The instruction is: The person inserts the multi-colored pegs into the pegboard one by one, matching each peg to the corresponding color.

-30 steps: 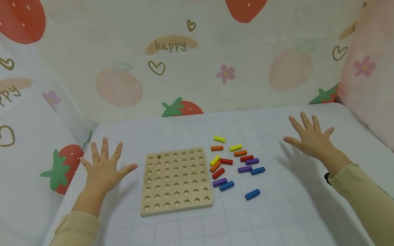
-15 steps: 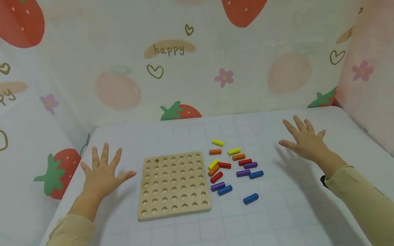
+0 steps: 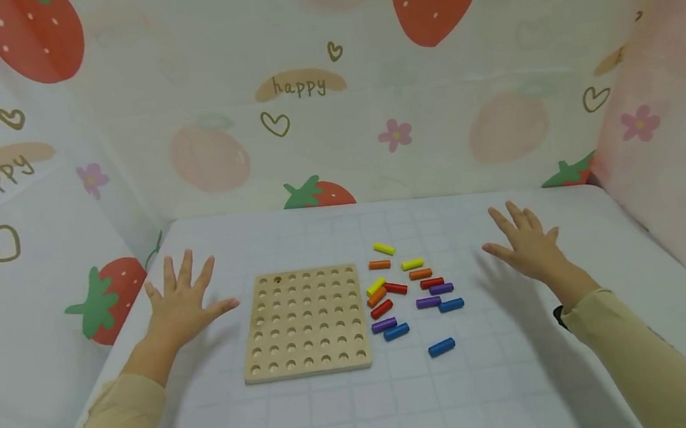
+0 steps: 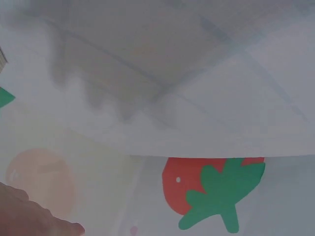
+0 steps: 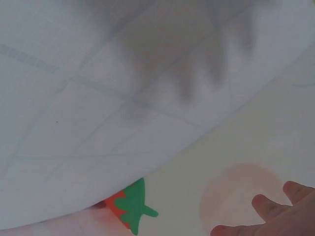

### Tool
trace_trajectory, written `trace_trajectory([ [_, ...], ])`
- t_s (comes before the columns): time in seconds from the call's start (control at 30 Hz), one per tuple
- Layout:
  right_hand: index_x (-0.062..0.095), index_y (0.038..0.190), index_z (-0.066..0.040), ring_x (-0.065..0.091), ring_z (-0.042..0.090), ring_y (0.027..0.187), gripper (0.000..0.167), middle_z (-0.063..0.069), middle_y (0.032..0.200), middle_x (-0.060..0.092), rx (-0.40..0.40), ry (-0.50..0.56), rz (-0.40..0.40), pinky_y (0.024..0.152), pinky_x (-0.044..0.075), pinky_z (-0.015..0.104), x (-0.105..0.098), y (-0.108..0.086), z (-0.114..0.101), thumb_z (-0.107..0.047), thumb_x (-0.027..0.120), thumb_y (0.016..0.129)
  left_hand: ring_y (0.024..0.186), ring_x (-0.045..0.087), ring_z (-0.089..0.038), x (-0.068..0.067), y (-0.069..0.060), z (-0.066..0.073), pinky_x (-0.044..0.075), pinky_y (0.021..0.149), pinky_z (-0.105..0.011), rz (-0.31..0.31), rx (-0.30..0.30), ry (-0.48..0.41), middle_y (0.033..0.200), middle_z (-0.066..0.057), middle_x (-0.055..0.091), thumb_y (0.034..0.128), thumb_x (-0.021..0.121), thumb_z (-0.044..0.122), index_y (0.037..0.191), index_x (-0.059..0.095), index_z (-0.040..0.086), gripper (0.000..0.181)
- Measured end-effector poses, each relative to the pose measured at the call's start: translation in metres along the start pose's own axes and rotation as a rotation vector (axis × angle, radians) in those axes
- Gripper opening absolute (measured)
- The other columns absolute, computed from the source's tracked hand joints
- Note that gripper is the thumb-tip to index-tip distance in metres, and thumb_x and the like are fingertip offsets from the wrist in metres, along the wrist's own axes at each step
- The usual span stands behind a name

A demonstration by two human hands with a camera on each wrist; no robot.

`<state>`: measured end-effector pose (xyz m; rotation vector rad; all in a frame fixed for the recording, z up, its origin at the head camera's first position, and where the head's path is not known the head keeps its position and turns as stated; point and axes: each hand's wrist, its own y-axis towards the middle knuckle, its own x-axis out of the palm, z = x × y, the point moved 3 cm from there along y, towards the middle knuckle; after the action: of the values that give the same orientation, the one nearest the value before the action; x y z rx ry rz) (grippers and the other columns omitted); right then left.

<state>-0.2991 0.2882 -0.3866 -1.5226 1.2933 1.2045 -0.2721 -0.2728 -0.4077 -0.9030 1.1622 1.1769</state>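
My left hand (image 3: 181, 310) hovers left of a wooden pegboard (image 3: 313, 369), its fingers spread and nothing in them. The board is square, with rows of round holes. Right of it lie several short coloured pegs: a yellow peg (image 3: 384, 249) at the back, orange, red and purple ones between, and a blue peg (image 3: 441, 347) nearest me. My right hand (image 3: 532, 252) floats over the cloth to the right of the pegs, fingers straight and apart, holding nothing. Part of the left hand (image 4: 32, 214) shows in the left wrist view, and fingers (image 5: 269, 209) in the right wrist view.
A pale gridded cloth covers the table (image 3: 366, 416). Behind and at both sides stand walls (image 3: 429, 77) printed with strawberries, hearts and flowers. One purple peg (image 3: 384, 325) and a blue peg (image 3: 397, 332) lie close to the board's right edge.
The right hand has drifted slightly left, toward the pegs. The left hand stays about where it was. The head view has shifted a little; board and pegs have not moved on the table.
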Motion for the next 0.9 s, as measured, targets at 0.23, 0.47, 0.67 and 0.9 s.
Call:
trace_trajectory([
  [0.23,0.014,0.155,-0.006,0.006,0.057,0.138,0.078,0.029,0.157,0.002,-0.008,0.090,-0.002,0.098,0.009,0.081,0.003,0.003,-0.004,-0.043,0.053,0.099,0.141,-0.014,-0.052,0.013,-0.003,0.000,-0.004,0.098,-0.080,-0.029,0.018,-0.055,0.158,-0.029,-0.002,0.0873,0.056,0.065,0.154,0.019,0.005,0.097],
  [0.47,0.016,0.154,-0.002,0.008,0.056,0.139,0.077,0.030,0.157,0.004,-0.065,0.231,0.008,0.102,0.012,0.076,0.001,0.010,-0.011,-0.035,0.058,0.098,0.141,-0.008,-0.053,0.026,-0.003,0.002,0.001,0.100,-0.079,-0.111,0.052,-0.161,0.158,-0.030,0.001,0.0881,0.063,0.055,0.154,0.018,0.002,0.096],
  [0.67,0.019,0.153,0.002,0.011,0.051,0.141,0.074,0.030,0.157,0.008,-0.110,0.336,-0.038,0.107,0.016,0.070,0.007,0.020,-0.017,-0.031,0.057,0.099,0.139,0.001,-0.057,0.041,0.001,0.002,0.010,0.106,-0.072,-0.182,0.138,-0.321,0.155,-0.033,0.008,0.0843,0.071,0.046,0.151,0.021,-0.004,0.097],
  [0.9,0.021,0.155,-0.008,0.031,0.046,0.137,0.077,0.022,0.159,0.017,-0.051,0.507,-0.173,0.106,0.029,0.064,0.022,0.034,-0.027,-0.035,0.062,0.095,0.142,0.007,-0.051,0.051,0.001,0.005,0.010,0.111,-0.065,-0.243,0.164,-0.396,0.157,-0.025,0.015,0.0825,0.073,0.047,0.152,0.025,-0.001,0.097],
])
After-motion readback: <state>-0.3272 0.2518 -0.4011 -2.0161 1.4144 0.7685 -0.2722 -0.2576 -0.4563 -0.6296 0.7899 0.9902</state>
